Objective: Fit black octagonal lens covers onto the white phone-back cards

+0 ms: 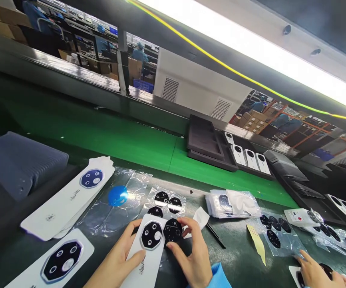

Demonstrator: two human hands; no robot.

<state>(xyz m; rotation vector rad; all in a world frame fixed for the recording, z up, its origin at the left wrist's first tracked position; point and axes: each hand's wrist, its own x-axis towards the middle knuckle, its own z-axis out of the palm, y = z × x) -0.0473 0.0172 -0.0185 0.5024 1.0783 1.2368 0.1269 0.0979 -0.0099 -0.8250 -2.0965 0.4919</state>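
Observation:
My left hand (122, 252) is closed around a white phone-back panel (150, 260), which has a black octagonal camera area with several round holes. My right hand (192, 250) pinches a round black camera lens cover (173, 231) between thumb and fingers. The cover's edge is right beside the panel's camera area; whether they touch I cannot tell. Just beyond the hands, more round black lens covers (161, 199) lie on a clear plastic sheet (152, 192). A larger white phone-back panel (62, 260) lies at the lower left.
A stack of white panels (71, 196) lies left, near a blue round film (118, 195). To the right are a bagged bundle (233, 204), black tweezers (215, 235), a yellow paper strip (257, 244) and a white bottle (301, 216). A co-worker's hands (313, 272) work at far right. Black trays (205, 140) stand behind.

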